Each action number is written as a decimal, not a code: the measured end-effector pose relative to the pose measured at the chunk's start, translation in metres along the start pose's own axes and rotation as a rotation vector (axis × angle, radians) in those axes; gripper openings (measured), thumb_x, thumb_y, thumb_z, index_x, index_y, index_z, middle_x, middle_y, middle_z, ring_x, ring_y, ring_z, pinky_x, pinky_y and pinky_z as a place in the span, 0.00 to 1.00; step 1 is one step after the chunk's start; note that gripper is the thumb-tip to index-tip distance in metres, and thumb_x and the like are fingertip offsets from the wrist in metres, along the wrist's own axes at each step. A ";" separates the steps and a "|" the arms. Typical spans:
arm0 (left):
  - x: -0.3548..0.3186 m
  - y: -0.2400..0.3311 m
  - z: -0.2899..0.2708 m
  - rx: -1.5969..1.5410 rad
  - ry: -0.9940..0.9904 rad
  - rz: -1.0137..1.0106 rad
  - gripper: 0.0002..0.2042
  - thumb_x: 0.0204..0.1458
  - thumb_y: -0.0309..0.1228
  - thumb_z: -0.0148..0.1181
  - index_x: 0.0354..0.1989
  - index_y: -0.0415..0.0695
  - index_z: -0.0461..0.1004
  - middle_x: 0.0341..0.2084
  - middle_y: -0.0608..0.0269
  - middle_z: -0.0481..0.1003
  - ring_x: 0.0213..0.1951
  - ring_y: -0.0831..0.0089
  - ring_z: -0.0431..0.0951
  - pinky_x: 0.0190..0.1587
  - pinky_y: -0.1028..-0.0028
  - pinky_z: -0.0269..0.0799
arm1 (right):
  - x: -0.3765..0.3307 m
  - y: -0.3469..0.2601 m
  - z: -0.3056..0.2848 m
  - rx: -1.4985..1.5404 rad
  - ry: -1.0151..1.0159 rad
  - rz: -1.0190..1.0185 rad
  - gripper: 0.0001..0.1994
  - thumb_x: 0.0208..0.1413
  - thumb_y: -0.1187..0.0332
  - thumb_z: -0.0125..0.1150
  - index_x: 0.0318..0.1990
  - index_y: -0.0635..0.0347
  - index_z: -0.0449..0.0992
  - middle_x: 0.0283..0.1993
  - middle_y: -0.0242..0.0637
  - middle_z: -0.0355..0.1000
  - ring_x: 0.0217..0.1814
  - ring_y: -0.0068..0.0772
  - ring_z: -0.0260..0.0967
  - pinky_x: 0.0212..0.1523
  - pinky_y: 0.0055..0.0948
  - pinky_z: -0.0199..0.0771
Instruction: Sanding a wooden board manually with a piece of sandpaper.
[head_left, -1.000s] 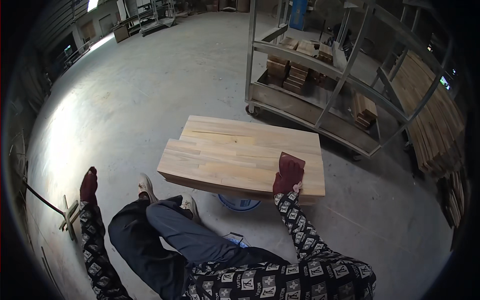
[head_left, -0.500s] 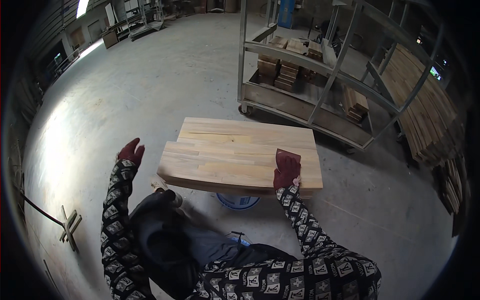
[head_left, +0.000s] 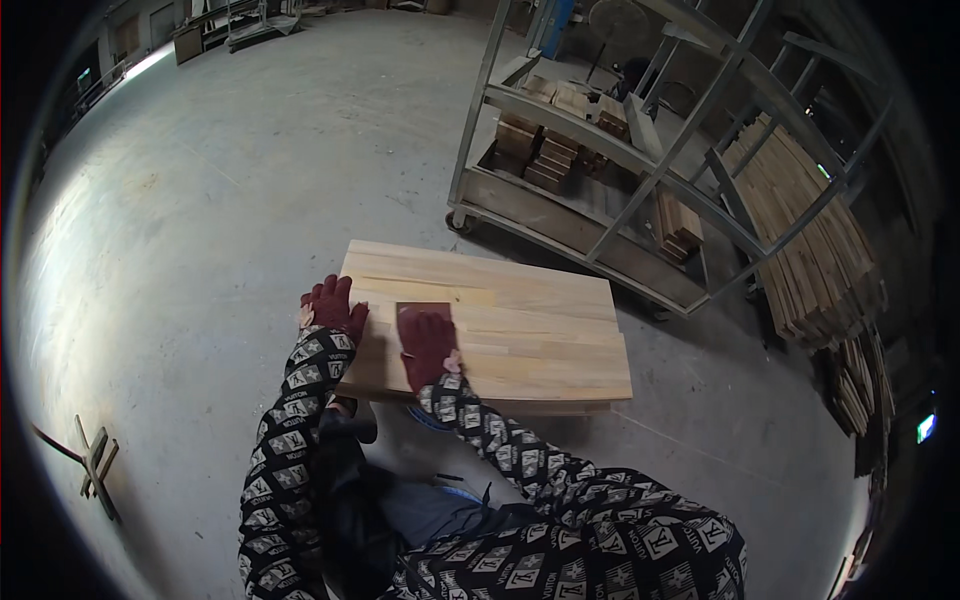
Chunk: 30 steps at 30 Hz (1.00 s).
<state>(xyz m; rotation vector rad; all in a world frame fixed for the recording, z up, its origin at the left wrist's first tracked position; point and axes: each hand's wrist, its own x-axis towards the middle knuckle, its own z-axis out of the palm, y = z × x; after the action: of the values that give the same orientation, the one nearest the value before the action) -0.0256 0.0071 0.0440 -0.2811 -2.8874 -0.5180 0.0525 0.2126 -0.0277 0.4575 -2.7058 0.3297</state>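
Observation:
A pale laminated wood board (head_left: pixel 540 330) lies in front of me, on top of at least one more board whose edge shows beneath it. My right hand (head_left: pixel 428 348), in a dark red glove, holds a reddish-brown sheet of sandpaper (head_left: pixel 424 308) flat on the board's face, left of the middle. Most of the sheet is hidden under the palm. At the board's left end rests my gloved left hand (head_left: pixel 335 304), its fingers spread and nothing visible in it. Part of a blue bucket (head_left: pixel 430 418) shows below the boards.
A wheeled metal rack (head_left: pixel 545 210) with stacked wood blocks (head_left: pixel 553 160) stands beyond the board to the right. Farther right, long planks (head_left: pixel 815 250) lean in a row. A crossed metal stand (head_left: pixel 97 462) is on the concrete floor at the left.
My right hand has slid the sandpaper leftward across the board. My left hand has come in from the raised position at the left onto the board's left end. The view has shifted.

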 end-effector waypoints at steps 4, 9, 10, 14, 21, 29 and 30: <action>0.006 -0.012 0.015 0.123 -0.145 -0.182 0.33 0.47 0.49 0.67 0.59 0.45 0.68 0.59 0.54 0.66 0.60 0.53 0.67 0.60 0.52 0.62 | 0.016 -0.042 0.031 0.165 -0.105 -0.186 0.36 0.48 0.62 0.68 0.67 0.53 0.66 0.68 0.47 0.62 0.72 0.56 0.54 0.72 0.55 0.51; -0.013 -0.047 0.024 0.034 -0.265 -0.170 0.34 0.51 0.50 0.64 0.62 0.44 0.63 0.58 0.48 0.67 0.58 0.47 0.71 0.60 0.47 0.65 | -0.043 0.088 -0.005 -0.017 -0.090 0.076 0.35 0.52 0.65 0.64 0.70 0.53 0.65 0.74 0.45 0.59 0.78 0.51 0.51 0.78 0.51 0.44; -0.017 -0.052 0.026 -0.054 -0.242 -0.128 0.34 0.52 0.50 0.63 0.62 0.43 0.63 0.57 0.46 0.69 0.56 0.44 0.73 0.59 0.47 0.67 | -0.060 0.124 -0.020 -0.065 -0.057 0.209 0.31 0.55 0.67 0.62 0.68 0.56 0.67 0.72 0.46 0.62 0.76 0.52 0.54 0.76 0.52 0.47; -0.023 -0.059 0.033 -0.034 -0.169 -0.020 0.30 0.56 0.48 0.59 0.62 0.44 0.62 0.57 0.48 0.71 0.56 0.46 0.74 0.59 0.49 0.67 | -0.094 0.220 -0.063 -0.170 0.181 0.433 0.24 0.56 0.71 0.59 0.62 0.56 0.73 0.63 0.48 0.71 0.67 0.52 0.64 0.71 0.45 0.59; -0.017 -0.054 0.022 0.112 -0.266 -0.140 0.30 0.59 0.51 0.55 0.64 0.47 0.60 0.53 0.48 0.74 0.57 0.49 0.75 0.60 0.50 0.65 | -0.001 0.087 0.020 -0.078 0.190 0.240 0.26 0.55 0.64 0.61 0.63 0.55 0.72 0.63 0.47 0.70 0.69 0.54 0.62 0.71 0.51 0.56; -0.016 -0.049 0.018 0.129 -0.302 -0.196 0.31 0.62 0.55 0.51 0.67 0.50 0.58 0.56 0.49 0.74 0.58 0.47 0.75 0.61 0.52 0.68 | -0.025 -0.006 0.032 0.162 -0.042 -0.145 0.32 0.51 0.63 0.62 0.66 0.55 0.68 0.70 0.48 0.63 0.76 0.53 0.53 0.77 0.50 0.46; -0.016 -0.050 0.019 0.101 -0.306 -0.178 0.31 0.62 0.55 0.51 0.68 0.50 0.58 0.57 0.49 0.74 0.58 0.47 0.75 0.61 0.52 0.68 | -0.039 0.018 0.021 0.130 0.015 -0.091 0.33 0.52 0.66 0.62 0.69 0.54 0.66 0.73 0.46 0.61 0.77 0.49 0.53 0.78 0.49 0.45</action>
<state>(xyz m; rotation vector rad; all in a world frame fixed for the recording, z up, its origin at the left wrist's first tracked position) -0.0242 -0.0349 0.0068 -0.0934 -3.2448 -0.3843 0.0729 0.2336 -0.0653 0.6101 -2.6490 0.4840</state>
